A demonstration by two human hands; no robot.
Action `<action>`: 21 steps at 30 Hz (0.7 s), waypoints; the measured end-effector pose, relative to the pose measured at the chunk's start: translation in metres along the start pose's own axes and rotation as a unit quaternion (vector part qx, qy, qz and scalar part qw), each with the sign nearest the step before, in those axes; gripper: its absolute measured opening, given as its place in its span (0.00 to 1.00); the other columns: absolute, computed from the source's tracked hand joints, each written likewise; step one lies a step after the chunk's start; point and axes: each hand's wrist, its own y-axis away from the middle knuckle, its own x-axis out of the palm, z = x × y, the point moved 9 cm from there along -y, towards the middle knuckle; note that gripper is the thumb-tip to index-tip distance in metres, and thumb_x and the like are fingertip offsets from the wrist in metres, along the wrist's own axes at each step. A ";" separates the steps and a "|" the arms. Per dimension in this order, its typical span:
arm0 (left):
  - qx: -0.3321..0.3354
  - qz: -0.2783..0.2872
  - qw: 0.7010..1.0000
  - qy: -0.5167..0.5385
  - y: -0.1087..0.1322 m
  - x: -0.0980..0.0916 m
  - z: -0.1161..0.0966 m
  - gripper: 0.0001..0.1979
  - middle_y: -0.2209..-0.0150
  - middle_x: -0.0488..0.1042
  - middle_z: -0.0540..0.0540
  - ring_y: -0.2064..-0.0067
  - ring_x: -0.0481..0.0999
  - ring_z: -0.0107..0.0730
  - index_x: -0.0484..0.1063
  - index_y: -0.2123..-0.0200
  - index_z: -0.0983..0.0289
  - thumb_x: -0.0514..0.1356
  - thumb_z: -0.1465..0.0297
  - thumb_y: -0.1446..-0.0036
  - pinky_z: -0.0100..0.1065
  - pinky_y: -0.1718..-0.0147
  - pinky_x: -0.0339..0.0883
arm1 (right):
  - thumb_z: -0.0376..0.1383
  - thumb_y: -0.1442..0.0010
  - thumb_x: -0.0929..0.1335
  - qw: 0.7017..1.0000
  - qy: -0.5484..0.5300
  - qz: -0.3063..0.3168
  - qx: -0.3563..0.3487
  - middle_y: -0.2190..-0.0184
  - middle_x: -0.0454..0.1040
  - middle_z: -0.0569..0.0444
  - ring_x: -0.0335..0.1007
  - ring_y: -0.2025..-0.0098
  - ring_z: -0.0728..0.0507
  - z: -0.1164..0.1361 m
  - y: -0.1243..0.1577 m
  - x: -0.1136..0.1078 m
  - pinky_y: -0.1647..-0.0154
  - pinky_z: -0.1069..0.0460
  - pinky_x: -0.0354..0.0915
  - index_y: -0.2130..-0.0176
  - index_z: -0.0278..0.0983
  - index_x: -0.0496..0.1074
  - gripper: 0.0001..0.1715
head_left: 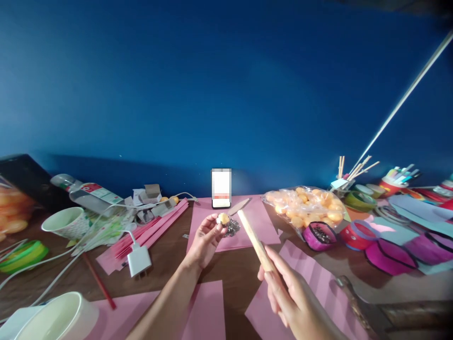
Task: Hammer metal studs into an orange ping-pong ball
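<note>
Between the fingertips of my left hand [208,240] is a small pale yellow ball [222,219]. Right beside it a cluster of small, dark, shiny pieces [232,228] shows over the pink paper [201,215]; whether the cluster touches the ball I cannot tell. My right hand [286,293] is wrapped round a pale wooden stick [255,241], its far end pointing up and left, apart from the ball. Behind the ball lies a pointed, blade-like thing [239,208]. A phone [221,189] stands upright at the back of the paper.
To the right are a bag of orange balls [304,205], a purple pouch [319,236] with small dark pieces and a hammer [354,302]. Leftward lie a white charger [138,259] with cables, a paper cup [67,222] and a bottle [95,193]. A blue wall [226,94] rises behind.
</note>
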 end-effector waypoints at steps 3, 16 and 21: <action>0.049 -0.016 0.991 -0.128 0.002 0.005 -0.005 0.17 0.61 0.74 0.55 0.58 0.74 0.33 0.68 0.61 0.63 0.65 0.75 0.57 0.34 0.58 0.68 | 0.50 0.40 0.57 1.000 -0.016 -0.003 0.017 0.70 0.68 0.52 0.53 0.85 0.55 -0.003 -0.001 -0.006 0.91 0.59 0.54 0.42 0.40 0.55 0.31; 0.134 -0.041 0.974 -0.178 0.007 0.015 -0.012 0.12 0.57 0.73 0.57 0.54 0.72 0.38 0.71 0.69 0.64 0.66 0.78 0.60 0.37 0.53 0.66 | 0.50 0.40 0.58 0.998 0.001 -0.023 0.058 0.79 0.64 0.58 0.48 0.86 0.54 -0.009 0.005 -0.020 0.88 0.57 0.54 0.42 0.40 0.55 0.30; 0.115 -0.041 0.977 -0.175 0.008 0.016 -0.009 0.14 0.58 0.74 0.57 0.54 0.72 0.38 0.70 0.67 0.63 0.66 0.77 0.60 0.38 0.54 0.66 | 0.51 0.41 0.58 0.998 0.004 -0.028 0.058 0.80 0.64 0.59 0.49 0.86 0.54 -0.009 0.006 -0.022 0.88 0.58 0.54 0.42 0.40 0.55 0.31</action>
